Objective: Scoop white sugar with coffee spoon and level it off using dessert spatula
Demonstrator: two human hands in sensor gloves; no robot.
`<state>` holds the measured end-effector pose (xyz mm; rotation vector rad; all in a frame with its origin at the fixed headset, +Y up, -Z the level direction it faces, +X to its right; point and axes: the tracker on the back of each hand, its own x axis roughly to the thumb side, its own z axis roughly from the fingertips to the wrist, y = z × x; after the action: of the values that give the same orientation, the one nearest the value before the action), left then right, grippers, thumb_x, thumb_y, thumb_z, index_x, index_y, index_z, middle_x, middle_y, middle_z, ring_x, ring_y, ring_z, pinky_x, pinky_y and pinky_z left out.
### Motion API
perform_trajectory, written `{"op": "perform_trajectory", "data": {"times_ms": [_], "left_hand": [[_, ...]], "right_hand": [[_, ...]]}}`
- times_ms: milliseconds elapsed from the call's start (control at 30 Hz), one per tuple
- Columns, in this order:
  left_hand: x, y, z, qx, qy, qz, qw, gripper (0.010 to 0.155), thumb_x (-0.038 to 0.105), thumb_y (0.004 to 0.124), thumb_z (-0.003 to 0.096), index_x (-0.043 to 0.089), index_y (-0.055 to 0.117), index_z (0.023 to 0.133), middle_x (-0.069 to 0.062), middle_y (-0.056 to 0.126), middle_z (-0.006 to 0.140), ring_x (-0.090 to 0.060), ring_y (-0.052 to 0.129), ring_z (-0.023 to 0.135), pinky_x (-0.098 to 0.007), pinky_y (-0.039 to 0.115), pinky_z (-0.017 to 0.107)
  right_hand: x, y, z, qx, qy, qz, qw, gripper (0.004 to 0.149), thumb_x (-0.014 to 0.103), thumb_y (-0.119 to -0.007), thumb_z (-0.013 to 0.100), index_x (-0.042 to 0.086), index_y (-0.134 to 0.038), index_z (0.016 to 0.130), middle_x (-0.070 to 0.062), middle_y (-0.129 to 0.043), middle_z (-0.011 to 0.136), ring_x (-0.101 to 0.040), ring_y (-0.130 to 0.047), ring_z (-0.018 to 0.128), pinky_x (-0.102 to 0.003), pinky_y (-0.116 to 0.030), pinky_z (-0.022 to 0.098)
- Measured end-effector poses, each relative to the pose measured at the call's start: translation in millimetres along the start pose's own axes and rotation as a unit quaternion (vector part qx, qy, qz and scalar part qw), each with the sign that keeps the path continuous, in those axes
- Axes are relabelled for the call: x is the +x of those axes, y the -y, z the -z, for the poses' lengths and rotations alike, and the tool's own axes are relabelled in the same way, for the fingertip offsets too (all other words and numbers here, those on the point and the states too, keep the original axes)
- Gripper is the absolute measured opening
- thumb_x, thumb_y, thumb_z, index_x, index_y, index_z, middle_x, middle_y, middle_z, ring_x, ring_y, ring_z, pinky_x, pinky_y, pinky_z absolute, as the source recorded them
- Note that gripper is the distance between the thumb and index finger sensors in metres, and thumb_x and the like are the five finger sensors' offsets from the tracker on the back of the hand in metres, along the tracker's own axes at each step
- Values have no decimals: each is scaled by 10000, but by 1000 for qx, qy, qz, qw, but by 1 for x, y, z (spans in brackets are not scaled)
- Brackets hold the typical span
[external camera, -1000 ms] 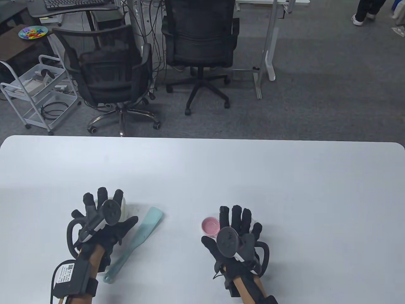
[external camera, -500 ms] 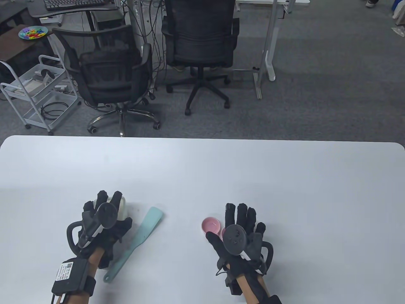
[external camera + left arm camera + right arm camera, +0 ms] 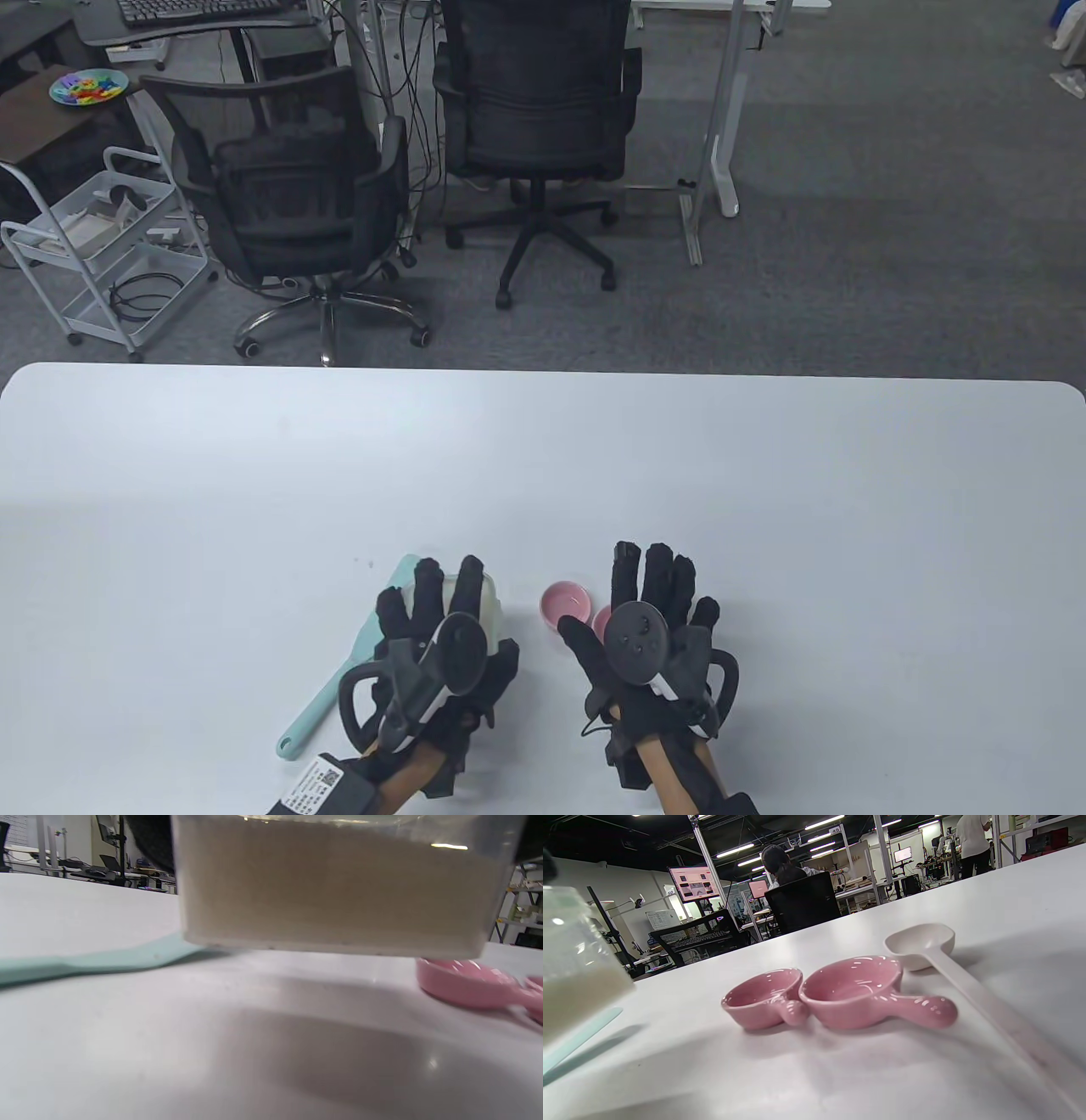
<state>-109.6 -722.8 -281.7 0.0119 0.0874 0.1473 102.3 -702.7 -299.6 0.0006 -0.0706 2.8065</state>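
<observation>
From above, the table view shows both gloved hands low on the white counter (image 3: pixel 543 458), yet it hides most of what they reach for; the wrist views fill that in. The right wrist view alone shows the white coffee spoon (image 3: pixel 925 946) lying flat on the counter, its bowl just beside the nearer of two pink dishes (image 3: pixel 857 993), which touch each other side by side; in the table view only one pink dish (image 3: pixel 567 604) shows fully, the other peeking out under the right hand (image 3: pixel 653 628). The left wrist view alone shows that the clear sugar container (image 3: pixel 335 887) is filled most of the way with white sugar (image 3: pixel 335 899) and hangs just above the counter, casting a shadow below it, with the pale green dessert spatula (image 3: pixel 85 961) lying flat behind its left corner and a pink dish at its right. In the table view the left hand (image 3: pixel 441 645) wraps the container (image 3: pixel 488 603) from above, fingers curled down over its far side, so its grip is closed around the container; the spatula (image 3: pixel 327 696) pokes out from beneath that hand toward the lower left. The right hand lies spread with straight fingers over the spot where the spoon rests, its grip open; whether the fingers touch the spoon cannot be told. The container sits just left of the pink dishes, between the two hands.
</observation>
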Motion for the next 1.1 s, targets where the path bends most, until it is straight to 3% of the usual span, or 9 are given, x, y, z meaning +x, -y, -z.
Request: {"op": "perform_trajectory", "data": {"times_ms": [233,267,433,600,667,867,900,967,1100], "left_hand": [[14,39,-5,-30,9,30,999,946,851,754,424,527,179,1102,-2,228,1251,-594,517,1057,-582,760,679],[16,42,-9,0,15,53,998,915,856,724,430,538,187,1099,5,201,1252,-597,478,1067,-589,729,691],[17,41,-6,-33,33,85,995,884,880,644,441,533,175,1106,2,171,1253,-592,466,1079,-587,721,704],[13,26,-7,-124,36,60,990,1029,955,561,398,463,-41,1073,-56,-21,1217,-607,234,1119,-737,533,748],[10,9,-9,-131,51,80,987,1024,954,489,389,440,-88,1060,-62,-58,1206,-598,188,1123,-761,470,750],[-34,-33,15,-46,102,19,994,916,902,437,416,467,9,1099,8,47,1259,-461,181,1204,-733,329,820],[-47,-35,20,-44,100,-9,994,932,868,489,399,461,23,1096,3,75,1254,-452,234,1192,-712,398,799],[-72,-35,29,-35,82,-66,994,924,842,533,401,449,90,1111,-3,192,1262,-428,368,1186,-685,470,789],[-114,-32,41,-51,22,-88,995,942,870,510,402,421,97,1121,-22,209,1263,-438,367,1186,-683,470,796]], "right_hand": [[-1,-1,0,4,1,2,1000,1030,710,-582,435,198,-32,1139,-246,6,1215,-570,-86,1110,-824,-181,699],[-1,-1,0,5,2,3,1000,1028,710,-583,436,199,-33,1139,-249,6,1215,-570,-88,1110,-824,-182,699],[0,-2,0,8,2,-3,1000,1030,711,-583,435,200,-31,1138,-247,7,1215,-571,-85,1109,-826,-181,697],[-1,1,0,2,4,8,1000,1031,711,-584,435,197,-32,1138,-248,6,1215,-571,-88,1109,-825,-181,698],[-2,3,0,0,6,17,1000,1031,711,-584,435,196,-33,1139,-247,3,1216,-569,-91,1110,-825,-183,698],[-3,8,-1,-13,11,50,999,1021,703,-591,438,194,-55,1143,-243,-19,1221,-562,-113,1117,-818,-197,708],[-2,9,-2,-15,15,55,998,1019,701,-593,438,195,-60,1143,-241,-27,1223,-557,-127,1121,-810,-213,719],[-1,8,-1,-5,24,63,998,1028,708,-596,432,192,-63,1144,-244,-42,1225,-555,-170,1125,-798,-251,733],[-4,2,2,13,17,98,995,1053,720,-602,419,178,-58,1140,-256,-91,1223,-528,-320,1116,-755,-347,752]]}}
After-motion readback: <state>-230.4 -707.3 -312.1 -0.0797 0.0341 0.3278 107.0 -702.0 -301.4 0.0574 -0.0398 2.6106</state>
